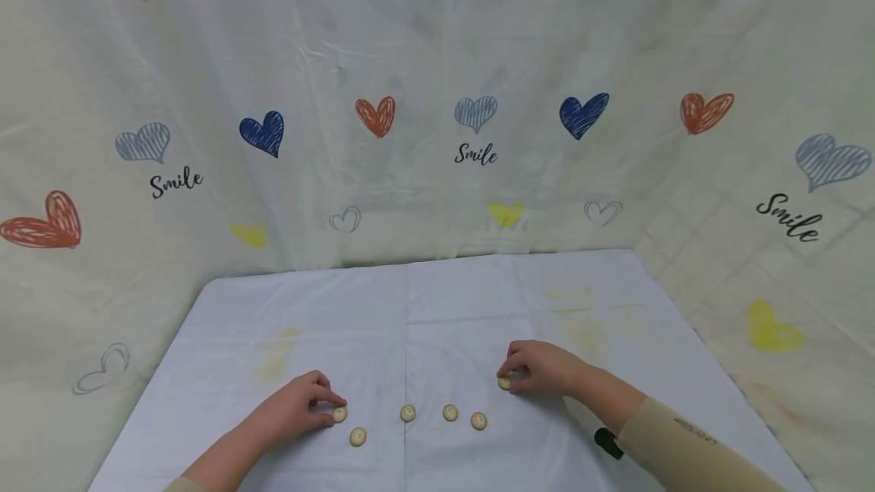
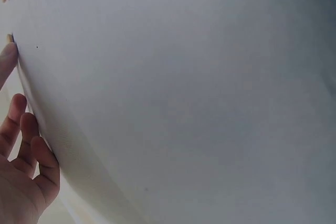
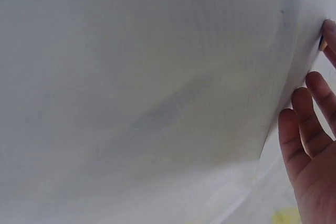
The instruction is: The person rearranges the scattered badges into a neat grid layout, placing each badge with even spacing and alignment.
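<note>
From where I stand: "Smile" is readable three times on the heart-print backdrop (image 1: 410,181). Small marking on the right sleeve (image 1: 724,462), can't read it.

Counts: six round tan buttons, all at the white-covered table (image 1: 465,355). Four lie loose: one (image 1: 358,436) near the left hand (image 1: 297,405), then three more (image 1: 407,412) (image 1: 450,412) (image 1: 478,421) to its right, spaced apart. Hearts wholly visible: three orange-red, three pale blue striped, three yellow, three outline-only, two dark blue; others cut by the top edge.

Left hand: thumb and forefinger narrow, pinching the fifth button (image 1: 339,414); other fingers bent. Right hand (image 1: 543,368): farther back, thumb and forefinger pinching the sixth button (image 1: 503,383); can't tell if it touches the cloth. Dark object (image 1: 608,443) beside the right sleeve, unclear what.
</note>
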Demonstrator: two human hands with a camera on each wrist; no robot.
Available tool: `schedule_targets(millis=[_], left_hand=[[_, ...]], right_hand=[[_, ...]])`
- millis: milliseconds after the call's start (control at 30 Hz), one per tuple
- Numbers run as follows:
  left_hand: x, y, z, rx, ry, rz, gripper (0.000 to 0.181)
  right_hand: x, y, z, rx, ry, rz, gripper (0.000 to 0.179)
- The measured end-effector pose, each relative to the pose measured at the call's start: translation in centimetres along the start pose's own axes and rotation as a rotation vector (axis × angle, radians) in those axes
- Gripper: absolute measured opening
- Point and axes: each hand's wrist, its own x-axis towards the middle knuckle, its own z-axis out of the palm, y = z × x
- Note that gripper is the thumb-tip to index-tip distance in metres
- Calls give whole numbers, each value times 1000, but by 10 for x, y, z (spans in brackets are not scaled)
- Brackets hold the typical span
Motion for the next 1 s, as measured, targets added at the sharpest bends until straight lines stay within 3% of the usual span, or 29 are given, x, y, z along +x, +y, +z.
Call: schedule_targets(millis=[233,567,767,1000], left_hand=[[-1,-3,0,-41,-12,-20,25],[5,1,-3,-54,-32,-50,23],[6,2,-2,-55,-44,-56,23],[6,2,-3,-51,-44,-44,23]], right_hand=[[7,-3,0,60,-30,51,18],[20,-6,-2,126,-3,64,16],[42,-12,-5,160,4,77,15],[77,-18,-7,218,-6,146,15]])
